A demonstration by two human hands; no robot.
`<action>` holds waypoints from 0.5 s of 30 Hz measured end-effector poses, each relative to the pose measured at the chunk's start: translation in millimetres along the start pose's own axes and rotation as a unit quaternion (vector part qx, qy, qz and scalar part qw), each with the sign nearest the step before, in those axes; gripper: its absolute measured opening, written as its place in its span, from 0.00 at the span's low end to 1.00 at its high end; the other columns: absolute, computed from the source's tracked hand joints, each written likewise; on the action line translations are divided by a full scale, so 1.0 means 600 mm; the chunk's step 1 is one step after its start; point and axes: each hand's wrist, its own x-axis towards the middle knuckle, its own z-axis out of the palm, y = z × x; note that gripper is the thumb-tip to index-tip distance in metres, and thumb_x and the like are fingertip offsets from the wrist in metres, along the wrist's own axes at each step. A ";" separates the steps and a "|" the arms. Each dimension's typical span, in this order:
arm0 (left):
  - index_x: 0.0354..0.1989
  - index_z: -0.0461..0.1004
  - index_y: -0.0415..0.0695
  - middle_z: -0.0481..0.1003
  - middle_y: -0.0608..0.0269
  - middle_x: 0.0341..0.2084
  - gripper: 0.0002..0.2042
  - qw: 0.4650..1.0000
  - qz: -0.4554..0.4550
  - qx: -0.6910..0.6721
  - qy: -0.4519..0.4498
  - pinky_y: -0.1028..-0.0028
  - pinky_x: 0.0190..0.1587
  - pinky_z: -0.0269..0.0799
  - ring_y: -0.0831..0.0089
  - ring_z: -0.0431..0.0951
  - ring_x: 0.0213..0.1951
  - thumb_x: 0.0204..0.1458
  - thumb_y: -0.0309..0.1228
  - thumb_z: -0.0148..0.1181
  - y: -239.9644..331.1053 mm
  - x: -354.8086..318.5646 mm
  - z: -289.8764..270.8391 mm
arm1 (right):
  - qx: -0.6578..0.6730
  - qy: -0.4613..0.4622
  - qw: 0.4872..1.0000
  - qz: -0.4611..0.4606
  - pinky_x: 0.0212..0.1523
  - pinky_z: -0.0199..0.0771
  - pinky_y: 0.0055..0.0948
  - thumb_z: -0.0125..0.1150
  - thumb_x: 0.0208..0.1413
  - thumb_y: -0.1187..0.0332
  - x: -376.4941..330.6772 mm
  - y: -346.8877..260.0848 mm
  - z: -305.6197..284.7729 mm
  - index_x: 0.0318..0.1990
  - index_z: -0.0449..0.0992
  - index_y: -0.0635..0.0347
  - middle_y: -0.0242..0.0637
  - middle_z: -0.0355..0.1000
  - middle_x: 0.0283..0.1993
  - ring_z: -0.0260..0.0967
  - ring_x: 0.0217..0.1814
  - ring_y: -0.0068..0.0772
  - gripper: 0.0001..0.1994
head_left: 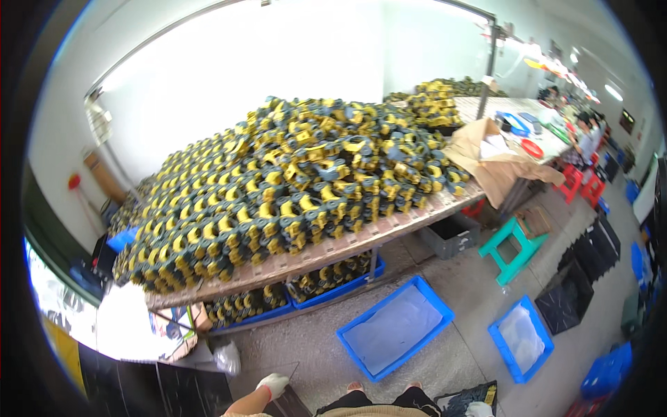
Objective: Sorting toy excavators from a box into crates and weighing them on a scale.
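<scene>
My left hand (272,385), in a white glove, is low in the view, left of my feet. It is beside a dark flat panel (295,404); whether it touches the panel I cannot tell, and its fingers are too small to make out. My right hand (479,410), also in a white glove, is partly cut off by the lower edge. It is by a black tray (492,393) with dark parts in it; its fingers are hidden. Ahead, a long table (403,224) bears a large heap of yellow and dark grey moulded parts (299,174), neatly stacked on the left, jumbled on the right.
Blue bins with pale liners, one large (443,310) and one smaller (495,340), lie on the floor. A green stool (513,247), grey crate (451,243) and black crates (566,299) stand right. Blue trays (306,303) of parts sit under the table. People (587,139) sit far right.
</scene>
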 end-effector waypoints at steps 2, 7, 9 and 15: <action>0.49 0.77 0.44 0.78 0.46 0.45 0.17 0.961 -0.204 -0.163 -0.086 0.57 0.54 0.72 0.47 0.77 0.52 0.56 0.40 0.54 0.095 -0.001 -0.049 | -0.057 0.064 0.995 0.042 0.50 0.76 0.50 0.53 0.62 0.61 0.012 -0.042 0.057 0.47 0.77 0.63 0.42 0.78 0.45 0.74 0.50 0.44 0.15; 0.61 0.71 0.41 0.75 0.52 0.57 0.28 0.881 -0.264 -0.383 -0.082 0.66 0.61 0.66 0.60 0.74 0.59 0.60 0.50 0.49 0.235 0.028 -0.090 | 0.017 0.069 0.995 0.071 0.52 0.75 0.47 0.55 0.57 0.73 -0.004 -0.158 -0.028 0.45 0.78 0.66 0.48 0.76 0.46 0.73 0.48 0.48 0.11; 0.62 0.71 0.41 0.74 0.52 0.59 0.29 0.871 -0.228 -0.423 -0.104 0.66 0.63 0.65 0.60 0.73 0.60 0.60 0.49 0.51 0.248 0.043 -0.060 | -0.056 0.099 0.992 0.047 0.50 0.75 0.46 0.55 0.56 0.73 0.005 -0.260 -0.080 0.44 0.79 0.64 0.48 0.76 0.44 0.73 0.46 0.47 0.11; 0.59 0.73 0.44 0.74 0.50 0.58 0.26 0.927 -0.254 -0.276 -0.021 0.61 0.64 0.65 0.54 0.71 0.62 0.57 0.47 0.52 0.285 -0.031 -0.068 | -0.483 0.139 0.858 -0.103 0.35 0.79 0.45 0.53 0.60 0.62 0.046 -0.672 -0.129 0.45 0.79 0.51 0.40 0.77 0.35 0.78 0.39 0.40 0.11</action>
